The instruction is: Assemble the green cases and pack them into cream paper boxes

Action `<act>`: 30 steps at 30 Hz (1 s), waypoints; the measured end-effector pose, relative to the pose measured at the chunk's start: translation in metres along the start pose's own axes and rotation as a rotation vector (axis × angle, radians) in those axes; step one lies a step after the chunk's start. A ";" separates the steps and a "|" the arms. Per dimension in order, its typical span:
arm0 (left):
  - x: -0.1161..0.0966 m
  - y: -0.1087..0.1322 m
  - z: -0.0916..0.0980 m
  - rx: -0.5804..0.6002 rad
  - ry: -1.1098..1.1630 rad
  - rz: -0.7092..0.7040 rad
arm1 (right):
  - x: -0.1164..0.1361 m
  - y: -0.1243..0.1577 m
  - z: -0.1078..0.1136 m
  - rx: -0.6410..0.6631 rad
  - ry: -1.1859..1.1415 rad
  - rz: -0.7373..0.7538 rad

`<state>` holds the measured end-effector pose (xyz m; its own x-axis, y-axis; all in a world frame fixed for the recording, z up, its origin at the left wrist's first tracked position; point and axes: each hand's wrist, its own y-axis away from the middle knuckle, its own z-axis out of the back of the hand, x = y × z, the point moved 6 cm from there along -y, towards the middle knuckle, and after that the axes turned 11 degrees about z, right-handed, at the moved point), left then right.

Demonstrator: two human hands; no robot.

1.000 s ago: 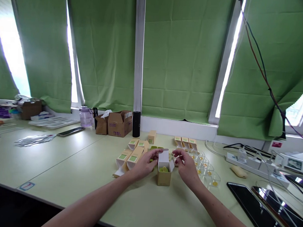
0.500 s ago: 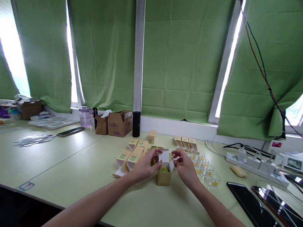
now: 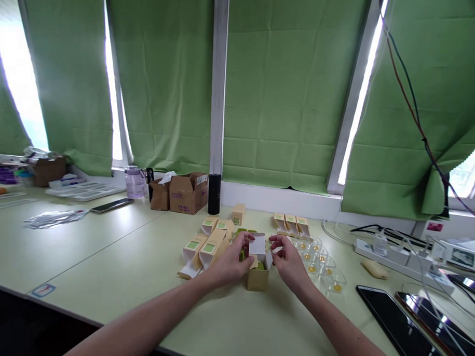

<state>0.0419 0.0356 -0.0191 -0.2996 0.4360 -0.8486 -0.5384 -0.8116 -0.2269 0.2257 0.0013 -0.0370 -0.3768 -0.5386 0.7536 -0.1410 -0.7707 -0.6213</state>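
A small kraft-cardboard box (image 3: 258,280) stands upright on the table in front of me, its white-lined lid raised at the back and its side flaps up. Something yellow-green (image 3: 261,265) shows inside its mouth. My left hand (image 3: 237,257) is at the box's left side, thumb on the left flap and curled fingers by the lid's edge. On the other side, my right hand (image 3: 287,260) has its fingers bent, with thumb and fingertips at the white right flap (image 3: 269,259). Behind my left hand, more yellow-green pieces (image 3: 242,231) are partly hidden.
Several kraft boxes (image 3: 209,248) with green labels lie to the left, and three more (image 3: 291,225) at the back. Clear cups (image 3: 337,281) with yellow centres stand right. Beyond are phones (image 3: 392,321), a power strip (image 3: 398,259), brown cartons (image 3: 184,195) and a black cylinder (image 3: 214,194).
My left thumb has moved slightly down, and the left flap now leans inward over the box's mouth, covering part of the yellow-green contents. My right hand has hardly moved.
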 end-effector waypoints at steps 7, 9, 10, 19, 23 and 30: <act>0.002 0.000 -0.001 -0.008 0.013 -0.009 | -0.003 0.002 -0.005 0.026 -0.011 -0.018; 0.002 0.000 -0.001 -0.009 0.020 -0.011 | -0.001 0.002 -0.006 0.024 -0.009 -0.025; 0.002 -0.001 -0.001 -0.010 0.021 -0.011 | 0.000 0.003 -0.006 0.024 -0.008 -0.029; -0.002 0.002 0.000 -0.023 -0.055 -0.015 | 0.007 0.008 -0.014 0.063 -0.008 -0.061; -0.003 0.003 0.000 -0.014 -0.053 -0.017 | 0.010 0.009 -0.016 0.067 -0.005 -0.064; 0.001 0.001 0.000 -0.029 -0.058 -0.066 | 0.008 0.010 -0.016 0.055 0.012 -0.043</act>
<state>0.0412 0.0355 -0.0207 -0.3099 0.5101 -0.8023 -0.5356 -0.7909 -0.2959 0.2073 -0.0048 -0.0405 -0.3827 -0.5008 0.7764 -0.1066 -0.8108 -0.5756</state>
